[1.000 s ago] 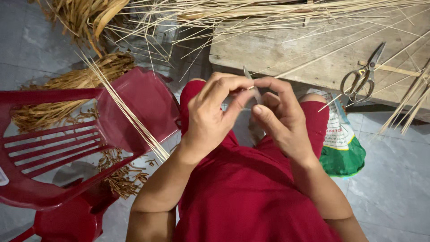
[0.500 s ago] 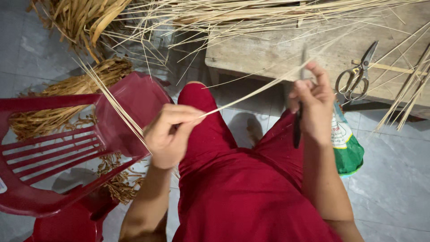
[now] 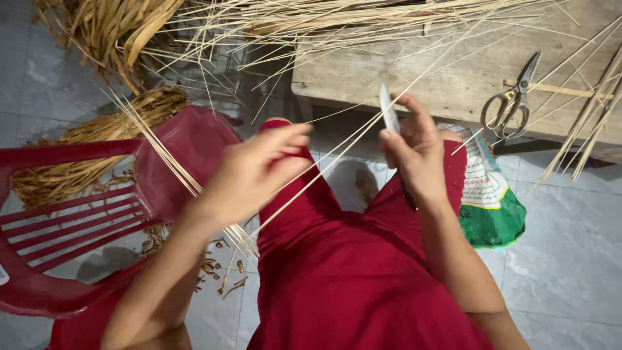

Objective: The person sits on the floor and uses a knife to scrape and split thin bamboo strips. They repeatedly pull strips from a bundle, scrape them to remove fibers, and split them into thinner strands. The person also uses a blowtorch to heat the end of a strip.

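Note:
My left hand pinches a thin pale reed strip that runs diagonally up to the right across my red-clothed lap. My right hand is closed on a small knife, its grey blade sticking up beside the strip. Both hands hover above my knees, in front of a low wooden bench.
Scissors lie on the bench among loose reed strips. A red plastic chair stands at left with a bundle of strips leaning on it. Dry fibre piles lie behind. A green-and-white bag sits on the grey tiles at right.
My hands started together at the strip, then pulled apart. Now the left hand has moved up and right toward the knife hand, and the blade points upward.

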